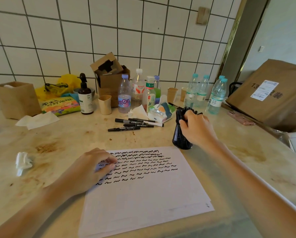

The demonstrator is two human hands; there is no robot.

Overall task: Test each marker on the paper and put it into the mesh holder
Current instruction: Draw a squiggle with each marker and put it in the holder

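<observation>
A white paper sheet (pixel 143 194) lies at the table's front, its upper half covered in rows of black squiggles. My left hand (pixel 90 169) rests flat on the sheet's left edge, fingers curled, holding nothing. The black mesh holder (pixel 180 136) stands just beyond the sheet's top right corner, packed with several black markers (pixel 181 112). My right hand (pixel 195 127) sits over the holder's rim with its fingers closed around the markers in it. Several loose black markers (pixel 135 124) lie on the table behind the sheet.
Water bottles (pixel 202 91), a pump bottle (pixel 85 98), paper cups (pixel 105 104), tissues (pixel 23 163) and cardboard boxes (pixel 270 93) crowd the back and right of the stained table. A pink phone (pixel 240 118) lies at the right.
</observation>
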